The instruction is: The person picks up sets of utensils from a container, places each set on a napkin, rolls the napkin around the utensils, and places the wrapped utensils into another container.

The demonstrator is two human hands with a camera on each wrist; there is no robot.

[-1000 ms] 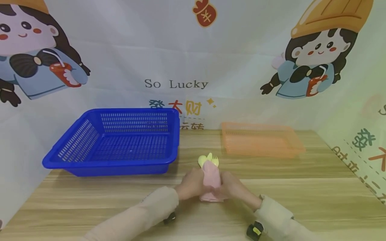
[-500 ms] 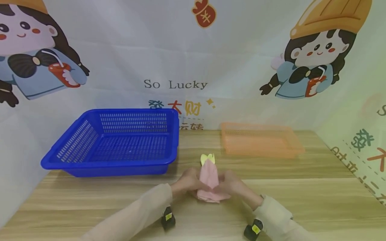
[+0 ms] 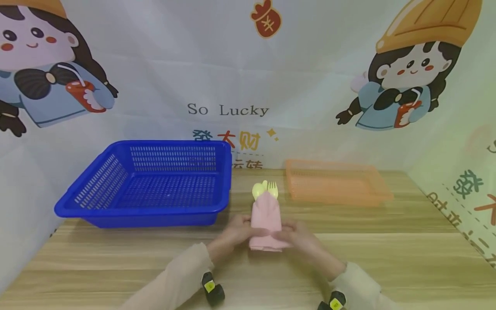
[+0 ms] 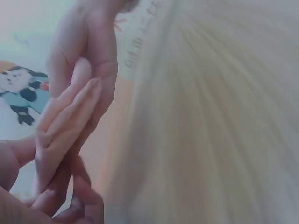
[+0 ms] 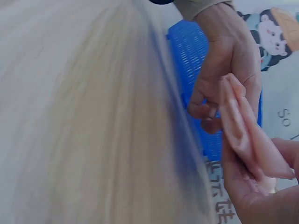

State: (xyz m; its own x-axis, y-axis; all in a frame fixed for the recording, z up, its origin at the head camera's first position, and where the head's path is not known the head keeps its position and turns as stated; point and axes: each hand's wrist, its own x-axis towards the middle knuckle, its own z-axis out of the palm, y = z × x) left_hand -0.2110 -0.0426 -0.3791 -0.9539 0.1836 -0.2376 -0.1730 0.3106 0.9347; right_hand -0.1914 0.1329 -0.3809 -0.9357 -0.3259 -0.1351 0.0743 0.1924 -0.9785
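Observation:
A pink cloth napkin, folded into a pocket, is held between both hands above the table. Out of its pointed top stick a pale yellow spoon, a matching fork and a narrow yellow tip between them, whose kind I cannot tell. My left hand grips the left side of the napkin, thumb across its front. On the other side, my right hand pinches the lower right edge, where a corner flares out. Both wrist views show the napkin's folded layers end-on, with fingers around them.
To the left stands a large blue plastic basket with perforated walls. A shallow orange basket sits at the back right. Behind the wood-grain table hangs a printed white cloth.
The bundle has turned more face-on and shifted slightly away from me, so the spoon and fork show more fully than half a second ago. Both hands keep hold of the napkin.

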